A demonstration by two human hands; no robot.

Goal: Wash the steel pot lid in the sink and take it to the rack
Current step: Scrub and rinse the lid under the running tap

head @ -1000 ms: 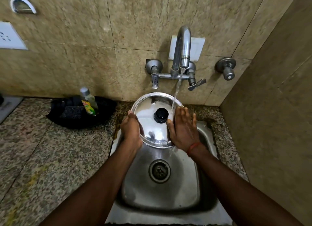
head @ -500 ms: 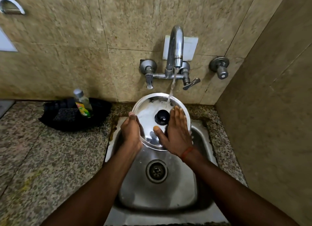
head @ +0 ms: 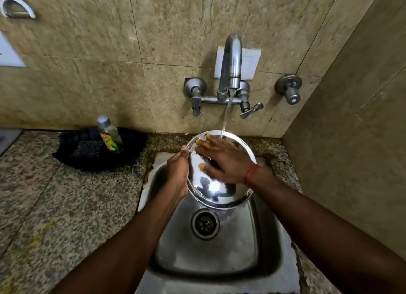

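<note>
The round steel pot lid (head: 216, 192) is tilted over the back of the steel sink (head: 248, 256), under running water from the tap (head: 230, 61). My left hand (head: 178, 173) grips the lid's left rim. My right hand (head: 222, 162) lies flat across the lid's top face with fingers spread toward the upper left, covering the black knob. The stream lands on the lid's far edge, just past my right fingers. No rack is in view.
A black tray (head: 131, 148) on the granite counter (head: 55, 206) left of the sink holds a dish-soap bottle (head: 109, 135) and a dark scrub pad (head: 86, 150). Tiled walls close in behind and on the right. A drain (head: 205, 223) sits mid-sink.
My right hand has slid from the lid's right side leftward across its top, now covering the knob. The left hand keeps its hold on the rim.
</note>
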